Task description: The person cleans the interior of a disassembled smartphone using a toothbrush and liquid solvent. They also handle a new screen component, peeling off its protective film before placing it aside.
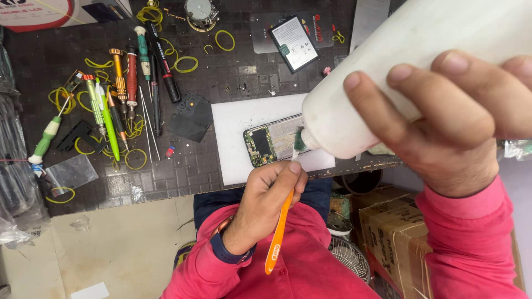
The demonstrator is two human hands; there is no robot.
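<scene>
My right hand [443, 127] grips a large white plastic squeeze bottle [377, 72], tilted with its green nozzle pointing down and left. My left hand [266, 194] holds an orange-handled brush [279, 232] upright, and the brush head meets the nozzle tip. Both hover just over an opened phone [260, 145] with its green circuit board exposed. The phone lies on a white sheet [238, 119] near the front edge of the dark work mat. A watch sits on my left wrist.
Several screwdrivers [119, 94] and yellow rubber bands lie at the left of the mat. A black cover piece [191, 119] lies beside the sheet and a flat battery-like part [293, 43] sits farther back. A cardboard box [388, 227] and a wire fan grille [349, 257] are below the table.
</scene>
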